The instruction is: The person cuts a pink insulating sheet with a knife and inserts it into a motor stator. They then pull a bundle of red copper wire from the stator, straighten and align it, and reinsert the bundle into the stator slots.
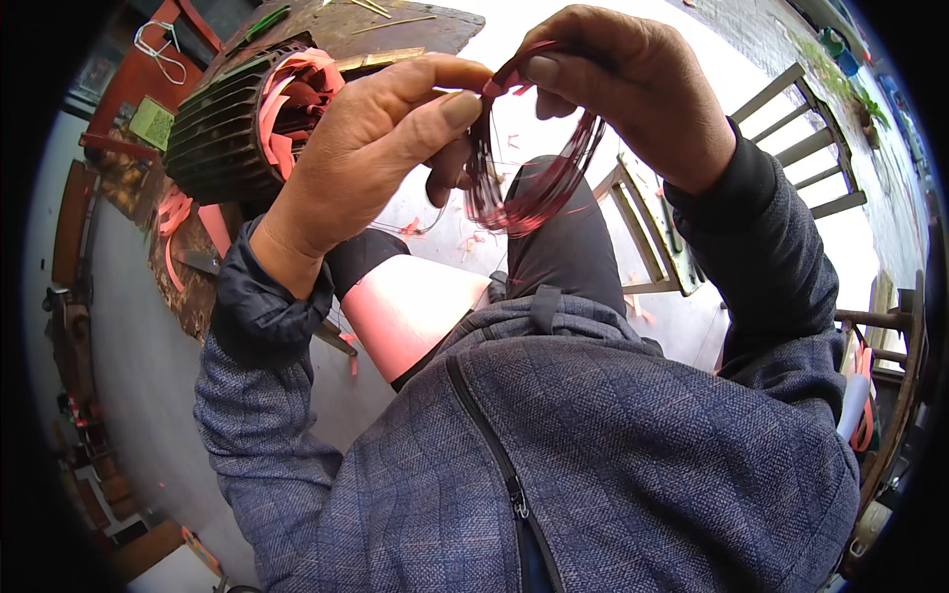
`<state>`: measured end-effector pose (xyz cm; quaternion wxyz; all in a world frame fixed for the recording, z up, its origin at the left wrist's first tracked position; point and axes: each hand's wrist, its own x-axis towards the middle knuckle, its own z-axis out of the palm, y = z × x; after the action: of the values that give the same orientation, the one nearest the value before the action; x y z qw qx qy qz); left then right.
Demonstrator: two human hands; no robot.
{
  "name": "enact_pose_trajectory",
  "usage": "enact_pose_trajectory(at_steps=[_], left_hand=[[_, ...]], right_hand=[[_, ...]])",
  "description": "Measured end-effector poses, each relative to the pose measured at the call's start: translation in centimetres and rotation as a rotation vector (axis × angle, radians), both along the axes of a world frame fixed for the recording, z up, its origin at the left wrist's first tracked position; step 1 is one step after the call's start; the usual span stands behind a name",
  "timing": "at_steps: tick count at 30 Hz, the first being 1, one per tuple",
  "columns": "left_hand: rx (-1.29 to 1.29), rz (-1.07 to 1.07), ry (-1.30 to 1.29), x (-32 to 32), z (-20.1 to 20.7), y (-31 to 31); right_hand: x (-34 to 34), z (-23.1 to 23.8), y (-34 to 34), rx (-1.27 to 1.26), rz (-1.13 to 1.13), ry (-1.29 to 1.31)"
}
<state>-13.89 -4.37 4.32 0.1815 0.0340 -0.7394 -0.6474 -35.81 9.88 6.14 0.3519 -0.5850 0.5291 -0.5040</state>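
Observation:
A loop-shaped coil of thin dark red wire (pixel 519 212) hangs in front of me, above my knees. My left hand (pixel 351 158) pinches its upper left side between thumb and forefinger, where a small pink strip (pixel 491 89) lies against the wires. The top right of the coil is gripped by my right hand (pixel 647 94), thumb over the bundle. To the left of my left hand, a dark ribbed motor housing (pixel 213 133) lies on its side, with pink insulating paper (pixel 301 89) sticking out of its open end.
The housing rests on a worn wooden table (pixel 415 32) holding thin sticks and a green-handled tool (pixel 265 22). A pink sheet (pixel 405 306) covers my left thigh. Slatted wooden furniture (pixel 811 138) stands at right, a wooden frame (pixel 643 232) beyond my knee. Pink scraps litter the floor.

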Motion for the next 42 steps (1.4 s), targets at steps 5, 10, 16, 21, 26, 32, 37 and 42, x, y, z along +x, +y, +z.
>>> enact_pose_trajectory(at_steps=[5,10,16,21,26,32,37,42], left_hand=[[0.017,0.013,0.017,0.9,-2.2,-0.6],[0.073,0.156,0.029,2.0,-2.6,-0.5],[-0.025,0.287,0.026,1.2,-1.4,1.4],[-0.090,0.222,0.084,-0.4,-1.4,1.6],[-0.143,0.167,-0.041,1.8,-1.1,0.9],[-0.170,0.254,-0.111,2.2,-1.3,1.0],[-0.085,0.200,0.024,0.6,-1.5,0.3],[-0.080,0.194,0.101,-0.5,-1.7,-0.1]], right_hand=[[-0.3,0.5,0.3,-0.002,-0.078,0.018],[-0.7,-0.5,0.3,0.007,-0.105,0.056],[-0.1,-0.2,0.4,-0.164,-0.002,0.263],[1.0,0.3,-0.3,-0.091,-0.014,0.178],[0.0,0.0,0.1,-0.037,-0.053,0.022],[0.5,-0.2,-0.3,-0.035,0.065,-0.024],[1.3,0.2,-0.5,0.078,0.088,0.190],[1.8,-0.2,-1.9,-0.095,0.094,0.128]])
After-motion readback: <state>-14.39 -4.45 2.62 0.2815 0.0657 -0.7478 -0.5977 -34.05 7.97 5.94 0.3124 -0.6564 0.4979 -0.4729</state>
